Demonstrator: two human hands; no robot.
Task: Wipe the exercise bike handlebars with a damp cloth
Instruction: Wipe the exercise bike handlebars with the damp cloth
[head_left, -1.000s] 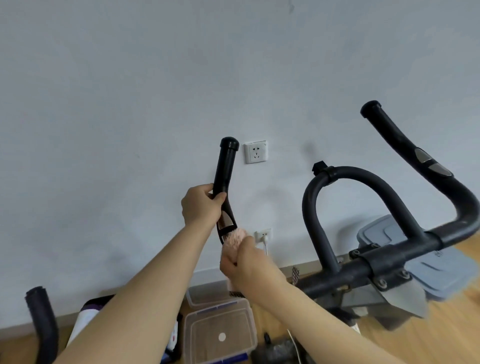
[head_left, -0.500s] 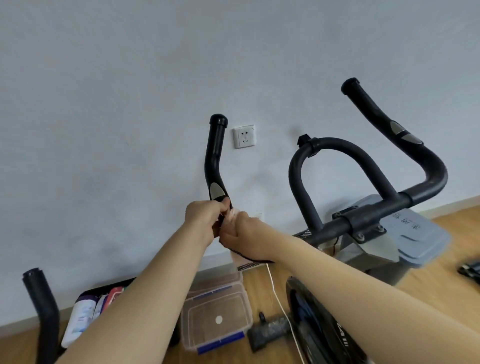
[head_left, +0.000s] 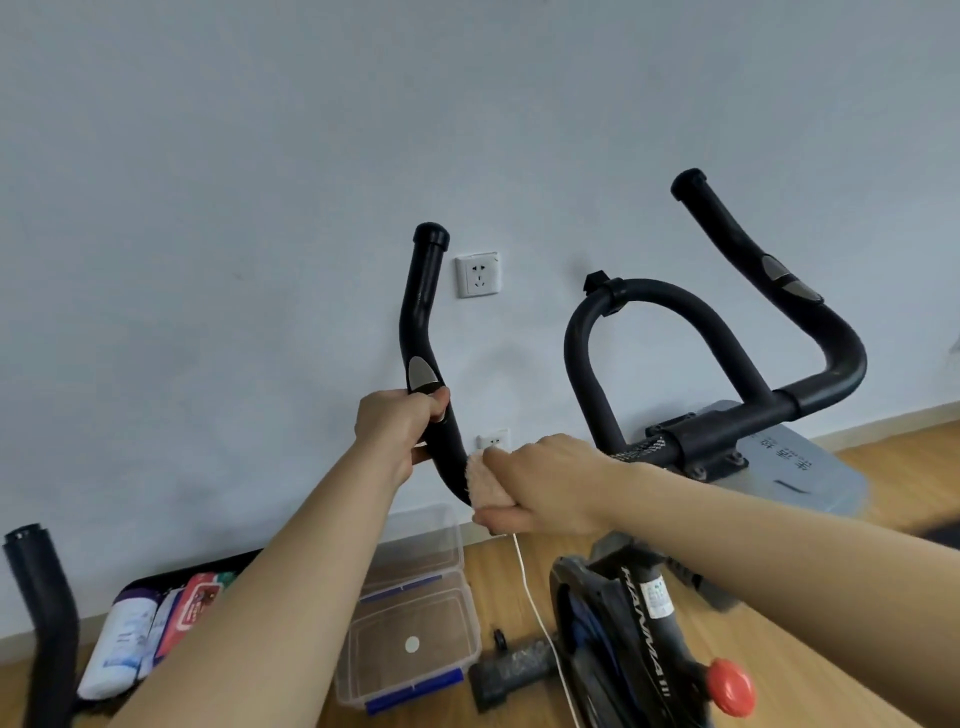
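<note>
The black exercise bike handlebars (head_left: 727, 322) rise in front of a pale wall, with a left horn (head_left: 423, 306), a middle loop (head_left: 649, 296) and a right horn. My left hand (head_left: 397, 426) grips the left horn just under its grey sensor pad (head_left: 422, 371). My right hand (head_left: 545, 483) holds a fluffy peach cloth (head_left: 483, 480) wrapped around the lower bend of the same horn, right below my left hand. Most of the cloth is hidden inside my fist.
On the wooden floor lie a clear plastic box with blue clips (head_left: 410, 639), wipe packs and a bottle (head_left: 140, 634), and a white cable (head_left: 535, 608). Wall sockets (head_left: 478, 275) sit behind the bars. The bike frame with a red knob (head_left: 730, 686) is below; another black bar (head_left: 41, 613) stands far left.
My right hand with the cloth slid down the left horn to its lower bend. My left hand followed down to below the sensor pad. The view tilted down and shifted.
</note>
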